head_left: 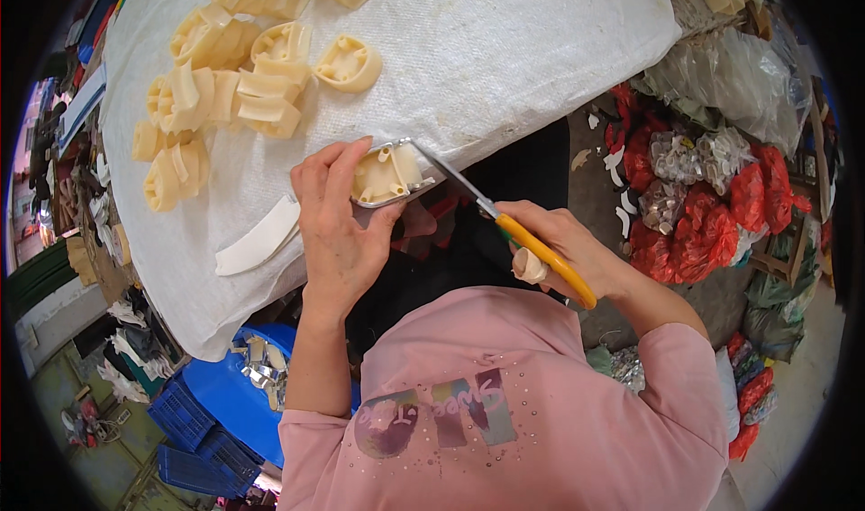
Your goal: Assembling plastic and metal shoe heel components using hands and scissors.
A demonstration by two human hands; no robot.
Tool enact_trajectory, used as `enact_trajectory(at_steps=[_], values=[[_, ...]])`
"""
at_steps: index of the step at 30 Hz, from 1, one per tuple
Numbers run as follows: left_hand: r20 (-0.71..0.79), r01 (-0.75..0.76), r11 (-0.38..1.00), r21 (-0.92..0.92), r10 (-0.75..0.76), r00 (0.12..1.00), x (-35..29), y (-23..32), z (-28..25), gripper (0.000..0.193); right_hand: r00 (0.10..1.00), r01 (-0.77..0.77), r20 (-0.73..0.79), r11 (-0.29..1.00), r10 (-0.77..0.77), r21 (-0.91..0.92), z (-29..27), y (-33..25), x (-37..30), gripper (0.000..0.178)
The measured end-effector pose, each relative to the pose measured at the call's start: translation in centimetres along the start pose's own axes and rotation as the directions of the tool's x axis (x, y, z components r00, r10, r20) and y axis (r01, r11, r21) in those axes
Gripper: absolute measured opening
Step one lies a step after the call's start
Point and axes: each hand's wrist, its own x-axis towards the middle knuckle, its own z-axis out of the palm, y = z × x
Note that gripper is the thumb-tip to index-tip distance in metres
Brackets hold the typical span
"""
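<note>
The cream piece [382,177] is pinched in the left hand [339,232], the right hand [574,247] gripping a yellow-handled tool [515,229].

Cluttered workshop: sheeted worktable [523,51], cream moulded parts [268,96], red bags [694,245], blue crates [189,414].

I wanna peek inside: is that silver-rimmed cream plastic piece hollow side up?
Yes, up: the silver-rimmed cream plastic piece in the left hand shows its inner posts.
</note>
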Motion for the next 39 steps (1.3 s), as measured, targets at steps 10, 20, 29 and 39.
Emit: enact_trajectory(at_steps=[10,20,29,39], values=[[0.024,0.053,0.998,-0.015,-0.052,0.998,0.1,0.1,0.1,0.056,0.994,0.081,0.063,0.985,-0.091,0.154,-0.3,1.2,0.9,0.047],[-0.009,0.058,0.998,-0.036,-0.059,0.998,0.0,0.1,0.4,0.058,0.997,-0.040,0.074,0.964,0.021,0.263,0.4,0.7,0.9,0.050],[0.016,0.053,0.999,-0.003,-0.053,0.998,0.0,0.1,0.2,0.056,0.994,-0.091,0.084,0.928,0.065,0.362,1.5,1.1,0.8,0.039],[0.003,0.067,0.998,0.009,-0.067,0.998,0.1,0.2,0.2,0.055,0.994,-0.106,0.066,0.930,0.089,0.352,2.0,1.3,0.5,0.040]])
